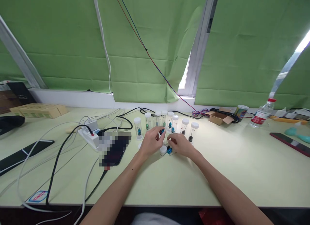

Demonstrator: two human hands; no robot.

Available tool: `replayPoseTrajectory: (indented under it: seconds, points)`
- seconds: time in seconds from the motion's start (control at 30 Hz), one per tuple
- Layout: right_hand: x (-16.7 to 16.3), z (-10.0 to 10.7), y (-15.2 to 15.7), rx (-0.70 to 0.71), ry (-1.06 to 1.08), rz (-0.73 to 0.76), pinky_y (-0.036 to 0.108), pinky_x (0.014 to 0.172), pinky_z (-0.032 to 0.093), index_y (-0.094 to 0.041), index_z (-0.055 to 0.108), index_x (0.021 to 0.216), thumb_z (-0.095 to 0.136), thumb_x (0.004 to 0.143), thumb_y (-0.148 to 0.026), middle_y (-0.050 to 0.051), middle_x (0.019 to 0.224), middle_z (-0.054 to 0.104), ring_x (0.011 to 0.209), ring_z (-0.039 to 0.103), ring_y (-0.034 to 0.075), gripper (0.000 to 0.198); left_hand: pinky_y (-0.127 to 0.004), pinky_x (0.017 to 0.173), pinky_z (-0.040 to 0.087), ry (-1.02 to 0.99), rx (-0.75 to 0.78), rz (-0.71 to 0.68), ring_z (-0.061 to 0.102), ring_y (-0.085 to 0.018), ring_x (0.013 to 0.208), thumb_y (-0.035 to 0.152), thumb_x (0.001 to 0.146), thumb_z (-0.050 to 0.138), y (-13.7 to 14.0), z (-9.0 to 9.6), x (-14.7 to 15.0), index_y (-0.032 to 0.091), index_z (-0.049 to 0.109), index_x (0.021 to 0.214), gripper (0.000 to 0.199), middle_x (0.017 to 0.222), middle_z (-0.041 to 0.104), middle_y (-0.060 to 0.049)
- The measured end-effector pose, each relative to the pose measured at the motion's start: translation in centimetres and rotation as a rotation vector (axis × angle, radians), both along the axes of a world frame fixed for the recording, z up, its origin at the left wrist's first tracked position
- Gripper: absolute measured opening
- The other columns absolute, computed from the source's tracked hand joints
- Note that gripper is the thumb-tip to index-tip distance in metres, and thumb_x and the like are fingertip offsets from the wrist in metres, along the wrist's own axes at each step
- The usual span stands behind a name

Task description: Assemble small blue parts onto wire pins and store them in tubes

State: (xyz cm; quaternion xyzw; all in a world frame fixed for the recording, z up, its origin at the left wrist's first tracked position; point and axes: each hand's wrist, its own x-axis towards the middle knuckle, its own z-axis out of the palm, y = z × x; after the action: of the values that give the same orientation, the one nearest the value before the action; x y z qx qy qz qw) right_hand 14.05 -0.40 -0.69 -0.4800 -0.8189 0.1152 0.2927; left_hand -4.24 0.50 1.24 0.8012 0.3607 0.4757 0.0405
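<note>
My left hand (152,141) is closed in a pinch on a small blue part (162,131), mostly covered by the fingers. Close beside it, my right hand (181,145) has its fingertips pressed together; whatever they hold is too small to make out. On the table just below the fingertips lie another small blue part (169,150) with black on it and a white-capped tube (163,150). Behind both hands stands a row of several transparent tubes with white caps, among them a left-end tube (138,128) with a blue-green part inside and a right-end tube (193,132) with a dark part.
A power strip (89,137) with tangled cables and a phone (119,149) lie to the left. At the back right are an open cardboard box (219,117), a can (241,112) and a water bottle (263,114). A dark red slab (290,144) lies far right.
</note>
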Motion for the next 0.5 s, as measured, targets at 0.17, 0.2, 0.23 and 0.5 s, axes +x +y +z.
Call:
replayPoseTrajectory:
  seconds: [0.17,0.2,0.23,0.5]
  points:
    - [-0.7,-0.6,-0.2,0.023,0.035,0.047,0.027,0.074,0.042,-0.018,0.071,0.097,0.048,0.093,-0.016,0.007,0.089,0.063,0.083,0.058,0.018,0.023,-0.022,0.055,0.045,-0.062,0.016,0.012,0.048,-0.008,0.049,0.029,0.089,0.055,0.0,0.8,-0.5,0.018,0.066,0.098,0.018,0.077,0.068,-0.002]
    - [-0.8,-0.6,-0.3,0.012,0.037,0.066,0.027,0.076,0.042,-0.018,0.071,0.096,0.048,0.093,-0.017,0.008,0.091,0.063,0.086,0.058,0.019,0.023,-0.022,0.055,0.045,-0.067,0.012,0.013,0.049,-0.007,0.049,0.029,0.089,0.055,0.0,1.1,-0.7,0.018,0.066,0.097,0.018,0.077,0.068,-0.001]
    - [-0.9,-0.6,-0.5,0.003,0.038,0.085,0.028,0.078,0.043,-0.018,0.071,0.095,0.049,0.094,-0.018,0.008,0.092,0.063,0.089,0.058,0.019,0.022,-0.022,0.055,0.046,-0.067,0.008,0.012,0.049,-0.007,0.050,0.030,0.089,0.055,0.1,1.4,-0.8,0.018,0.066,0.097,0.018,0.076,0.068,-0.001]
    - [-1.4,-0.6,-0.9,-0.013,0.028,0.126,0.032,0.082,0.042,-0.018,0.069,0.095,0.056,0.092,-0.022,0.007,0.091,0.065,0.094,0.056,0.021,0.014,-0.019,0.054,0.045,-0.056,0.010,-0.017,0.050,-0.007,0.052,0.032,0.090,0.054,0.3,2.9,-1.7,0.018,0.065,0.094,0.019,0.075,0.067,-0.001]
